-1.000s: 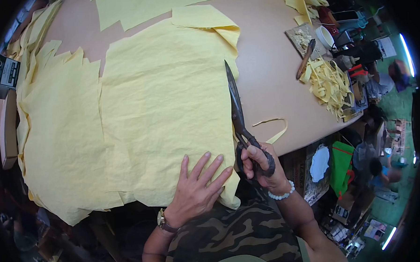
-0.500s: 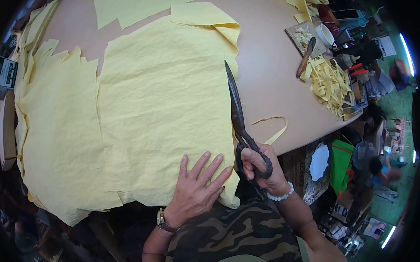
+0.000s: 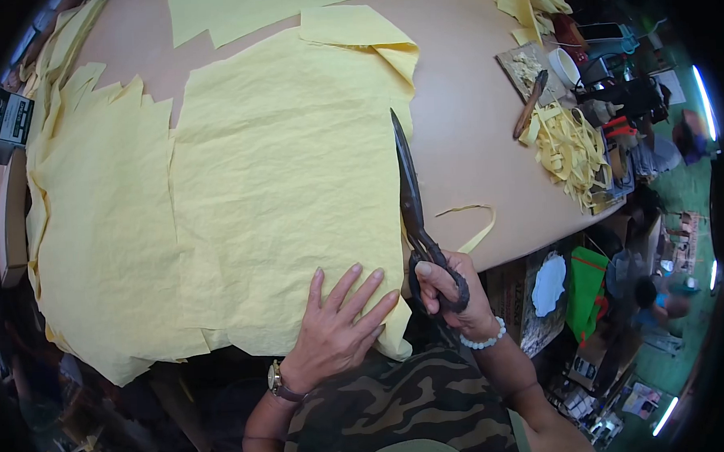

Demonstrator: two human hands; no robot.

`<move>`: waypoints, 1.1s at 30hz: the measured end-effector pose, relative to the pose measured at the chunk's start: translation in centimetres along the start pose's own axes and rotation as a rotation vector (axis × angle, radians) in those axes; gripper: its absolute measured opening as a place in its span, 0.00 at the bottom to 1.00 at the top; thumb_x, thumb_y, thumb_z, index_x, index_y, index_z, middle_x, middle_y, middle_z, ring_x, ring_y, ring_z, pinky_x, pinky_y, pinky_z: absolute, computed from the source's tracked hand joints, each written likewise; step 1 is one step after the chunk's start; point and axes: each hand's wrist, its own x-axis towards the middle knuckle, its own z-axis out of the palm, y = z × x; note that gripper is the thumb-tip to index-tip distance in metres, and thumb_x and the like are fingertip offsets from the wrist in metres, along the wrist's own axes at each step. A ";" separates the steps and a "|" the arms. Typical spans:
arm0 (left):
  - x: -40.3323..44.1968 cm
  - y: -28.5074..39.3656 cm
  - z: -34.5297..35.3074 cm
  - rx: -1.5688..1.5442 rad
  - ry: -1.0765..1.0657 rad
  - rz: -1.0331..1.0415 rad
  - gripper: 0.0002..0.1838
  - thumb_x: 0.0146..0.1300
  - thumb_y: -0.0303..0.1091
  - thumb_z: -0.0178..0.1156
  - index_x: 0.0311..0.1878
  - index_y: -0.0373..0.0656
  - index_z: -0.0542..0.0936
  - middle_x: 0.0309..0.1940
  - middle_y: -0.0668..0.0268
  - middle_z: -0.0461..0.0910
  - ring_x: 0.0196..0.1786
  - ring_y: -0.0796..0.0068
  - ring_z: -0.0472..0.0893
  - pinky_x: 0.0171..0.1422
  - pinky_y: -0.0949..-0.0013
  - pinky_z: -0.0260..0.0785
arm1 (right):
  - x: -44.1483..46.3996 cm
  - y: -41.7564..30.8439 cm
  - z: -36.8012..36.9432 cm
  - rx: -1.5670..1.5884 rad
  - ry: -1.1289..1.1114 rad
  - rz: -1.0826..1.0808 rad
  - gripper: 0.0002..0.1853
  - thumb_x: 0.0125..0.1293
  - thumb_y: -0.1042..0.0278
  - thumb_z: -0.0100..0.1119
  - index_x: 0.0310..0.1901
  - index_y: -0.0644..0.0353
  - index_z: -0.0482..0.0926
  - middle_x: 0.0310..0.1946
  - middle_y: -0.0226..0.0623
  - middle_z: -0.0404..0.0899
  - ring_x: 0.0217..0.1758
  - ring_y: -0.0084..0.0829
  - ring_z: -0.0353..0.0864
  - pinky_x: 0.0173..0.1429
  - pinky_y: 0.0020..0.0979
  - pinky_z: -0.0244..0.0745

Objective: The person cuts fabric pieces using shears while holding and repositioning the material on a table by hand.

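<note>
Large yellow cloth (image 3: 287, 173) lies spread over the table, its top right corner folded over. My left hand (image 3: 334, 332) rests flat on its lower right part, fingers spread, holding nothing. Long dark scissors (image 3: 410, 191) are gripped by the handles in my right hand (image 3: 454, 295). Their blades look closed together and lie along the cloth's right edge, tips pointing away from me. A narrow curled yellow strip (image 3: 483, 230) is on the table to the right of the scissors.
On the brown table (image 3: 471, 140), a pile of yellow scraps (image 3: 569, 148) lies at the right, near a wooden-handled tool (image 3: 530, 105) and a white bowl (image 3: 563, 68). A black box (image 3: 10, 118) stands at the far left. A person (image 3: 656, 294) is in the right background.
The scissor blades, slightly apart a second ago, have come together as my right hand closed on the handles. My left hand stays in place on the cloth. The view has shifted slightly.
</note>
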 end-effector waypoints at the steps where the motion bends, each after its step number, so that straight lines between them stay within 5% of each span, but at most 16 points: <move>1: 0.0 0.0 0.0 0.000 -0.003 -0.001 0.25 0.52 0.35 0.57 0.56 0.52 0.71 0.61 0.61 0.64 0.64 0.56 0.62 0.66 0.40 0.42 | 0.0 0.0 0.0 0.002 -0.002 0.002 0.14 0.59 0.61 0.59 0.24 0.62 0.72 0.14 0.25 0.67 0.13 0.13 0.64 0.18 0.16 0.57; 16: 0.8 -0.4 -2.6 -0.016 -0.123 0.009 0.27 0.57 0.44 0.53 0.61 0.51 0.66 0.63 0.60 0.61 0.64 0.58 0.61 0.65 0.44 0.47 | -0.1 -0.3 -0.1 -0.014 -0.002 0.036 0.14 0.59 0.61 0.59 0.24 0.61 0.71 0.13 0.25 0.67 0.13 0.13 0.64 0.18 0.16 0.58; 22: 6.3 -5.1 -6.3 0.478 -0.011 -0.026 0.30 0.60 0.46 0.49 0.65 0.49 0.59 0.67 0.57 0.52 0.69 0.54 0.50 0.69 0.46 0.40 | 0.3 -0.1 -0.9 0.082 -0.042 0.042 0.15 0.60 0.60 0.58 0.24 0.61 0.71 0.13 0.24 0.66 0.13 0.13 0.64 0.17 0.15 0.58; 25: 6.9 -6.7 -5.6 0.477 -0.055 -0.108 0.30 0.61 0.46 0.48 0.66 0.48 0.58 0.68 0.57 0.49 0.70 0.54 0.48 0.69 0.47 0.39 | 0.4 -0.7 -1.8 0.089 -0.072 0.053 0.15 0.60 0.60 0.58 0.23 0.60 0.70 0.13 0.23 0.65 0.12 0.13 0.64 0.17 0.15 0.58; 28: 5.5 -5.3 -3.6 0.492 0.001 -0.172 0.30 0.60 0.46 0.49 0.65 0.47 0.59 0.68 0.56 0.50 0.70 0.54 0.49 0.69 0.48 0.39 | 0.2 -1.3 -3.0 0.016 -0.107 0.080 0.14 0.60 0.61 0.58 0.23 0.60 0.70 0.13 0.23 0.66 0.12 0.13 0.64 0.17 0.15 0.58; 33: 2.3 0.4 -0.1 0.504 0.131 -0.275 0.28 0.59 0.45 0.51 0.60 0.42 0.66 0.60 0.53 0.62 0.60 0.53 0.64 0.59 0.52 0.55 | -0.9 -2.0 -5.7 -0.263 -0.254 0.182 0.14 0.57 0.62 0.61 0.20 0.60 0.71 0.11 0.24 0.68 0.12 0.13 0.66 0.17 0.16 0.59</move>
